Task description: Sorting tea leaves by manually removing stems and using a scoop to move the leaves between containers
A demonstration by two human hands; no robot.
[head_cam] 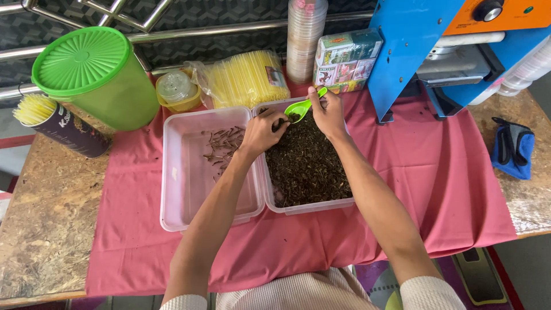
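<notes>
Right hand (328, 112) closed on green scoop (304, 105), left hand (262, 131) pinching tea leaves (307, 163).

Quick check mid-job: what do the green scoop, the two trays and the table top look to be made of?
Green scoop: probably glossy plastic, bright even colour. Right tray and left tray: translucent, slightly frosted plastic, red cloth showing through the walls. Table top: apparently chipboard, with pressed flecks visible, matt and worn.
</notes>
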